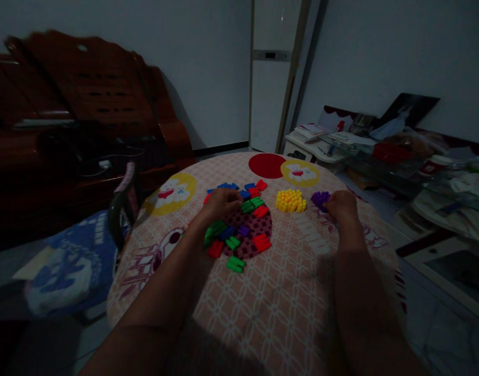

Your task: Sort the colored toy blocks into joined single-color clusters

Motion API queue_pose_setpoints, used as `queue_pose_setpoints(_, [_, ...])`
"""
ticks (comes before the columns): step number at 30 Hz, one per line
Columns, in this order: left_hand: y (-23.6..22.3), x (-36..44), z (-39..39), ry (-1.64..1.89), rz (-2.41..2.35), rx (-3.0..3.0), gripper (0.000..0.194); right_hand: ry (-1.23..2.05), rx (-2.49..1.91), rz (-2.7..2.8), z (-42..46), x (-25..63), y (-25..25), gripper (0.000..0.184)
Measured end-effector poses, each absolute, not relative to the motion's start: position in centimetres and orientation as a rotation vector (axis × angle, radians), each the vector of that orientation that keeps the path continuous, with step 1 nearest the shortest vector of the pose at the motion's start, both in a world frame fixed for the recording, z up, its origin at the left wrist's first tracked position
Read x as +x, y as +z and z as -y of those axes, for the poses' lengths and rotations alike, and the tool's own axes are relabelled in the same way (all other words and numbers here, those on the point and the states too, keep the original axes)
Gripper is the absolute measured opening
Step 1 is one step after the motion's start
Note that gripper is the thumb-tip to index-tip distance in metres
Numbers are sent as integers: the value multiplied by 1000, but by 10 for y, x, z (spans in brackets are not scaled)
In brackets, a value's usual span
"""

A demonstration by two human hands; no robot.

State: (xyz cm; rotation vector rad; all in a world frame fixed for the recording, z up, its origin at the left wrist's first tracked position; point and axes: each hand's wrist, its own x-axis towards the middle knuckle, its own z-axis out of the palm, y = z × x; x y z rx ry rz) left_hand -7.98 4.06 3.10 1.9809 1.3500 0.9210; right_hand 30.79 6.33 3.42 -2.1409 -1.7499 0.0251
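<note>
My left hand point(224, 202) hovers over a scatter of plastic building blocks, its fingers curled together; what they hold, if anything, is hidden. Around it lie green blocks point(215, 230), red blocks point(262, 242), blue blocks point(227, 186) and a lone purple block point(243, 230). At the right side of the table, my right hand point(343, 207) is closed, its fingertips pinched at the edge of a tight cluster of purple blocks point(320, 200). Left of that cluster stands a packed group of yellow blocks point(290, 200), touched by neither hand.
A patterned cloth covers the round table point(263, 308). To the left stands a chair with a blue cushion point(79, 261), with a carved wooden sofa point(91, 83) behind it. A cluttered glass-topped stand point(357, 156) is at the right, and a tall white cabinet-like unit point(271, 94) stands behind.
</note>
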Motion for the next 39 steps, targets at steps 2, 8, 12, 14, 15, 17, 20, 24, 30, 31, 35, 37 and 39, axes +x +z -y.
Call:
queue_pose_setpoints(2, [39,-96,-39,827,-1465,2023,7,63,-2173,1653,-62,304,41,6])
queue_pose_setpoints(8, [54,-119,-29,281,-1355,2129,13,117,-2021,1534,-57,287,51,7])
queue_pose_setpoints(12, [49,-101,-24,163,-1321,2205,24,124,-1942,1536,-57,283,51,5])
queue_pose_setpoints(14, [44,-95,-24,141,-1330,2228,24,133,-1912,1550,-56,283,51,6])
queue_pose_setpoints(15, [42,-93,-24,155,-1349,2238,21,134,-1901,1556,-56,282,52,6])
queue_pose_setpoints(17, [42,-93,-25,228,-1423,2260,15,138,-1890,1552,-56,282,53,7])
queue_pose_setpoints(20, [45,-90,-24,330,-1443,2269,16,163,-1860,1540,-55,280,53,10])
queue_pose_setpoints(24, [40,-72,-21,367,-1268,2283,19,228,-1828,1514,-52,277,56,14])
queue_pose_setpoints(30, [29,-53,-21,363,-1186,2297,13,383,-1794,1412,-42,272,71,13])
queue_pose_setpoints(31, [29,-52,-21,402,-1172,2267,12,438,-1760,1434,-40,269,73,13])
queue_pose_setpoints(35, [25,-39,-23,661,-1130,2100,13,716,-1497,1721,-36,239,71,12])
queue_pose_setpoints(37, [21,-29,-23,766,-1082,2027,16,846,-1344,1884,-34,216,67,14])
queue_pose_setpoints(39, [18,-22,-21,837,-1039,1964,19,887,-1210,2008,-32,193,61,13])
